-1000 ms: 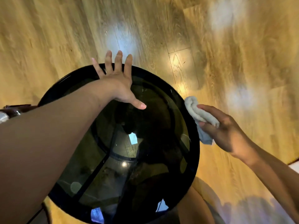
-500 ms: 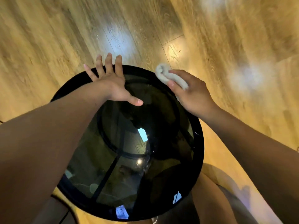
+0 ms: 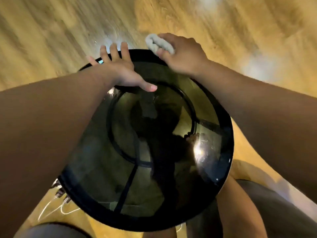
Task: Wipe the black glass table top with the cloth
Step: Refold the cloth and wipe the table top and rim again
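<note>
While the person is leaning over a round black glass table top (image 3: pixel 221 145), the right hand (image 3: pixel 183 54) is gripping a bunched pale cloth (image 3: pixel 158 43) at the far rim, with the fingers curling over the roll. The cloth is poking out past the fingertips, to the left of the knuckles, right at the table's far edge. Whether it is pressing on the glass or hanging just over the rim cannot be told.

The left hand (image 3: pixel 118 67) is lying flat just beside the right hand, on its left. Its fingers are straight and spread, reaching over the far rim, and its thumb is pointing right across the glass. It is grasping nothing and seems to be steadying the table.

The wiping step appears to be under way at the far edge, with most of the glass lying nearer the person, beneath both forearms. The next move is probably calling for firm downward pressure while the cloth is being drawn back toward the body or swept along the rim. The left hand is covering a patch that will need wiping too.

Beyond both hands, a wooden floor (image 3: pixel 51 31) is showing, blurred. White cables (image 3: pixel 58 201) are lying on it below the left forearm.
</note>
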### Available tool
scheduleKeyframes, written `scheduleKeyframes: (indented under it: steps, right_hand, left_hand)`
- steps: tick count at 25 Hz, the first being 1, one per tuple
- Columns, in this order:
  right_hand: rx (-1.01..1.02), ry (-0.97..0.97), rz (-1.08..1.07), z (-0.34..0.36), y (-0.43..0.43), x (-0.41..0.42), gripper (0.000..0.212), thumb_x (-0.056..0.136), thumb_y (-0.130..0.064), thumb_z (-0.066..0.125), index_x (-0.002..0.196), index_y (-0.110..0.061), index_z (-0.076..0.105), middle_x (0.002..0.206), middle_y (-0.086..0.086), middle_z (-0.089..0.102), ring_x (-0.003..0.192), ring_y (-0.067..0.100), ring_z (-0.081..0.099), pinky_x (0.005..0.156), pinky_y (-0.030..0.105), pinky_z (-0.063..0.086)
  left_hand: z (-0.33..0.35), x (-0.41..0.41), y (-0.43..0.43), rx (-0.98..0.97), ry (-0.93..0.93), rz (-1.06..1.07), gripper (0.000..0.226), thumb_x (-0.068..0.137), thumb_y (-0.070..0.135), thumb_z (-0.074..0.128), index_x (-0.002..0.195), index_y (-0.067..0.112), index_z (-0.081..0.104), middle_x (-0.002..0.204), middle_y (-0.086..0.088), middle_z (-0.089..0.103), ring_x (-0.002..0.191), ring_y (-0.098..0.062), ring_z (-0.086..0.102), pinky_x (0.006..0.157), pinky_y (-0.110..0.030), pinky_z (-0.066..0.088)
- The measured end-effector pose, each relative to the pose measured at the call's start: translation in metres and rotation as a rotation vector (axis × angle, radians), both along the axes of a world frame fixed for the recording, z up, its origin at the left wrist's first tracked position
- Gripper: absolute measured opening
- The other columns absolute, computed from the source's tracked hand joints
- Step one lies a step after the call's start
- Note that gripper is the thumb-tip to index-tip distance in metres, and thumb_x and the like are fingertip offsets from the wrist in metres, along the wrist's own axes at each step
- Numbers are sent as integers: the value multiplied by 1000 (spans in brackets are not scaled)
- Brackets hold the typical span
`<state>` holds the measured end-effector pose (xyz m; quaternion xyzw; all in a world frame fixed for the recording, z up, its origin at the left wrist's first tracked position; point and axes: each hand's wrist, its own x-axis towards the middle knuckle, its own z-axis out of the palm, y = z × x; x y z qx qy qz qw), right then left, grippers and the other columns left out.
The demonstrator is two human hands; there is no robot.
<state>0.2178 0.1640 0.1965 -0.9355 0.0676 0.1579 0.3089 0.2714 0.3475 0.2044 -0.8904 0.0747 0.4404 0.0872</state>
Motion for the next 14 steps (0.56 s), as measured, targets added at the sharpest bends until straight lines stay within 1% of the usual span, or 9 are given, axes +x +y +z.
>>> scheduleKeyframes:
  steps: [3, 6, 7, 8, 9, 10, 11, 13, 14]
  right_hand:
    - [-14, 97, -227, -8, -34, -40, 43, 98, -50, 34, 123, -22, 55, 116, 8, 62, 102, 31, 57, 72, 31, 36]
    - [67, 150, -563, -2, -59, -161, 37, 97, -53, 37, 117, -27, 54, 103, 5, 65, 85, 25, 61, 64, 26, 39]
    - [108, 164, -690, 2, -49, -213, 37, 97, -55, 38, 119, -28, 52, 102, 3, 64, 86, 23, 60, 63, 27, 40]
    - [139, 185, -803, 8, -31, -263, 38, 97, -55, 39, 121, -28, 49, 104, 1, 62, 92, 24, 59, 66, 29, 41]
    - [138, 194, -869, 15, -7, -312, 37, 97, -53, 41, 124, -28, 46, 108, 0, 60, 100, 25, 58, 72, 32, 44]
    - [133, 170, -905, 21, 17, -348, 36, 98, -49, 43, 128, -28, 44, 112, 0, 58, 106, 25, 57, 78, 35, 45]
    - [134, 146, -926, 25, 35, -365, 33, 99, -44, 45, 129, -29, 43, 112, -3, 58, 107, 24, 57, 81, 32, 45]
    - [152, 100, -1015, 24, 32, -340, 21, 98, -44, 48, 118, -40, 45, 97, -14, 59, 91, 17, 61, 68, 25, 45]
    - [204, 77, -1056, 17, 15, -307, 19, 95, -47, 49, 113, -43, 46, 91, -18, 59, 83, 10, 60, 61, 26, 43]
  left_hand:
    - [-1, 2, 0, -10, -35, -22, 182, 1, 104, 45, 151, 26, -21, 165, -6, -19, 151, -34, -19, 111, -70, -2]
    - [-2, 2, 3, -19, -38, -60, 182, 4, 103, 50, 152, 23, -19, 166, -10, -15, 151, -37, -16, 117, -66, 3]
    - [-2, 2, 3, -30, -40, -49, 181, 6, 101, 55, 153, 23, -17, 166, -11, -13, 151, -37, -14, 118, -64, 5]
    - [1, 2, 0, -40, -43, -24, 178, 10, 97, 61, 153, 24, -14, 166, -12, -11, 152, -38, -11, 119, -63, 8]
    - [4, 1, -6, -57, -47, -16, 174, 15, 91, 68, 154, 24, -12, 166, -13, -9, 152, -38, -9, 119, -61, 9]
    - [11, 0, -15, -71, -84, -67, 168, 24, 83, 75, 154, 24, -13, 166, -13, -10, 152, -38, -8, 119, -59, 7]
    - [20, -2, -25, -86, -170, -209, 162, 35, 76, 81, 154, 23, -15, 166, -13, -13, 152, -37, -10, 119, -59, 4]
    - [29, -25, -52, -207, -414, -765, 150, 52, 71, 81, 153, 21, -18, 166, -15, -11, 151, -38, -11, 116, -66, 2]
    - [29, -46, -69, -272, -464, -1029, 148, 53, 77, 75, 151, 18, -19, 166, -16, -9, 151, -40, -10, 115, -70, 3]
